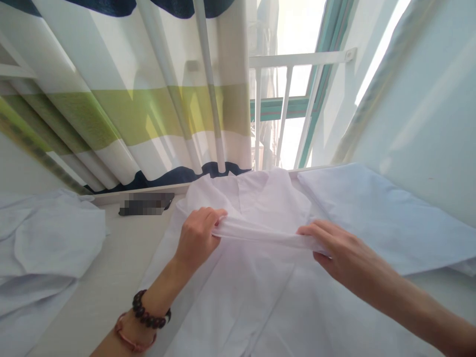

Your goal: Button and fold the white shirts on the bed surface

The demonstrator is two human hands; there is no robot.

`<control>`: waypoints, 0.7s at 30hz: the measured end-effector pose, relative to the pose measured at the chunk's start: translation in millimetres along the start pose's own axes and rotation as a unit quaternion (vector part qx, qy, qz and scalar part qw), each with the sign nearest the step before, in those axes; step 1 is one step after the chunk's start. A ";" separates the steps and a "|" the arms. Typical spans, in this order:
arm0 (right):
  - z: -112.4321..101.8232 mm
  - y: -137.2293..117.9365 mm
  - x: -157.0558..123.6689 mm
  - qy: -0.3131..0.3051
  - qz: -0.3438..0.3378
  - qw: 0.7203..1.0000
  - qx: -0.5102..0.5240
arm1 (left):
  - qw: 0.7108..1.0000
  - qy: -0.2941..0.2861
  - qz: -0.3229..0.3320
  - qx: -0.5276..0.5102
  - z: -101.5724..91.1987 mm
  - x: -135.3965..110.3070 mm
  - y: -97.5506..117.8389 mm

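Note:
A white garment, seemingly a shirt or coat, is spread out in front of me, its upper end close to the window ledge. Across its middle runs a narrow strip of white cloth, perhaps a sleeve, stretched between both hands. My left hand pinches the strip's left end, thumb and fingers closed. At the strip's right end my right hand grips the cloth the same way. Dark beads and a reddish band circle my left wrist. Whether the strip is joined to the garment beneath cannot be made out.
Folded white cloth lies to the right against the wall. More rumpled white cloth is at the left. A dark, blurred-out object rests by the ledge. Behind stand a striped curtain and a white railing before the window.

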State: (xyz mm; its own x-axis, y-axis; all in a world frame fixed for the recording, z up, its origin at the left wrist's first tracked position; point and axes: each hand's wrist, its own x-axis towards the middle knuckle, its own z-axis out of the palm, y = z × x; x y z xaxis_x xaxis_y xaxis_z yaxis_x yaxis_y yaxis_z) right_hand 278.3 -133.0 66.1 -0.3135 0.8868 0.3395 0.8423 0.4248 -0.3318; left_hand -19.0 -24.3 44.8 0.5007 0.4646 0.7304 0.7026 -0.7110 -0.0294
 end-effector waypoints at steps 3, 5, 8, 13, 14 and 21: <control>-26.1 11.2 -10.2 0.078 -0.108 0.988 -0.080 | 0.997 -0.027 0.066 -0.039 -9.0 -7.6 4.3; -31.2 20.0 -26.7 0.038 -0.170 0.981 -0.088 | 0.986 -0.118 0.102 -0.064 -12.6 -17.5 9.9; -22.8 29.7 -54.1 -0.071 -0.159 0.982 -0.078 | 0.944 -0.297 0.085 -0.118 -17.9 -28.3 15.0; -14.4 28.9 -29.0 -0.243 0.010 0.970 -0.025 | 0.886 -0.398 -0.054 -0.231 -14.1 -9.8 -12.4; -13.3 30.0 -11.2 -0.251 0.027 0.967 -0.017 | 0.897 -0.377 -0.086 -0.215 -7.4 -2.1 -23.6; 35.7 82.1 120.7 -0.095 0.213 0.971 -0.054 | 0.907 -0.204 -0.369 0.000 65.5 38.8 -107.8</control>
State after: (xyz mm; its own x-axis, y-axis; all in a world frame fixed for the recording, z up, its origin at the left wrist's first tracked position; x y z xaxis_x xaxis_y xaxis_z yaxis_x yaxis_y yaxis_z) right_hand 294.0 15.3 48.4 0.0072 0.9998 0.0205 0.9512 -0.0005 -0.3085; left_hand -42.2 104.9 31.6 0.0404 0.9704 0.2379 0.9228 -0.1276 0.3636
